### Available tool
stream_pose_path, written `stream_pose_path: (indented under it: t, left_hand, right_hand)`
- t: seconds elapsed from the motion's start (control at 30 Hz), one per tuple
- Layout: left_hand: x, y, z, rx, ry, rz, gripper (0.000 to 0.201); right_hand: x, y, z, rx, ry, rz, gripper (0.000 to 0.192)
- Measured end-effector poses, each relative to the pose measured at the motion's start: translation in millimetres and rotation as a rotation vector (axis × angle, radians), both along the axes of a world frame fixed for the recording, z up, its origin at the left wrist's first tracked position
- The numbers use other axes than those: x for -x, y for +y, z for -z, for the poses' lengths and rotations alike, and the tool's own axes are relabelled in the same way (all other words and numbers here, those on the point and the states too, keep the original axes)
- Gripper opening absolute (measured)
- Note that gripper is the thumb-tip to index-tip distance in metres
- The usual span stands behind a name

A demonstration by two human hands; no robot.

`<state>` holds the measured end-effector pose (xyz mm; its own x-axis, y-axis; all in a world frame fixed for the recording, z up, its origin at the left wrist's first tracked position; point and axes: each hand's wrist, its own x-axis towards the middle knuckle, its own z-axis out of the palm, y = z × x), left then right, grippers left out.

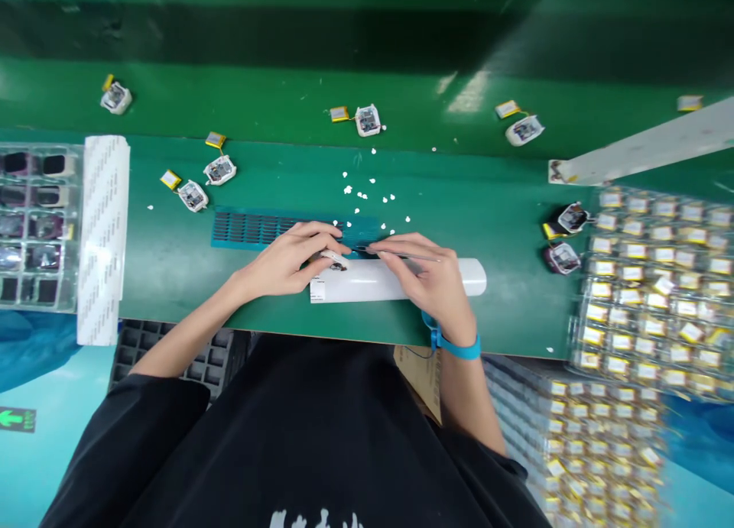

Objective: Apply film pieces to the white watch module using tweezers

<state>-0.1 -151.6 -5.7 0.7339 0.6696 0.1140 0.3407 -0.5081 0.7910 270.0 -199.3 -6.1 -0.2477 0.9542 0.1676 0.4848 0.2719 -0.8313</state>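
Observation:
My left hand [292, 259] pinches a small white device part [334, 259] over a white roll [395, 280] lying near the table's front edge. My right hand [427, 272], with a blue wrist strap [453, 344], grips thin metal tweezers [395, 253] whose tip points left toward that part. Just behind my hands lies a blue sheet of small dark pads [258, 228]. Small white backing scraps [367, 195] are scattered beyond it.
Small white casings with yellow batteries [219, 169] lie across the green table [487, 222] and the belt behind. Two dark casings [565, 238] sit at right by trays of yellow-labelled batteries [654, 283]. A tray of dark parts [34, 222] and a white liner strip [103, 230] lie left.

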Motion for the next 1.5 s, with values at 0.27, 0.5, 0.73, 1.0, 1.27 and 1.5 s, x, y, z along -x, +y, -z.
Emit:
stream_pose_path:
  t: [0.27, 0.5, 0.73, 1.0, 1.27, 1.5]
  left_hand:
    - [2.5, 1.1, 16.3, -0.07, 0.081, 0.062, 0.027]
    - [-11.7, -7.6, 17.8, -0.264, 0.124, 0.068, 0.026]
    - [-15.9, -7.5, 21.4, -0.215, 0.088, 0.043, 0.026]
    - [-18.7, -6.3, 22.1, -0.234, 0.079, 0.023, 0.024]
    - [-23.3, -0.9, 10.0, -0.265, 0.067, 0.126, 0.019]
    - [-24.1, 21.6, -23.4, 0.576, -0.492, -0.563, 0.019]
  right_hand:
    - [-7.4, -5.1, 6.2, 0.041, 0.091, 0.022, 0.019]
    - [-6.8, -2.8, 8.4, 0.016, 0.081, -0.007, 0.02]
    - [-9.4, -2.0, 10.4, 0.022, 0.071, 0.007, 0.02]
    - [-6.1, -3.8, 17.2, -0.025, 0.08, -0.032, 0.021]
    - [3.1, 16.4, -20.4, -0.377, -0.089, 0.097, 0.026]
    - [28.0, 39.1, -41.3, -0.666, 0.051, 0.256, 0.034]
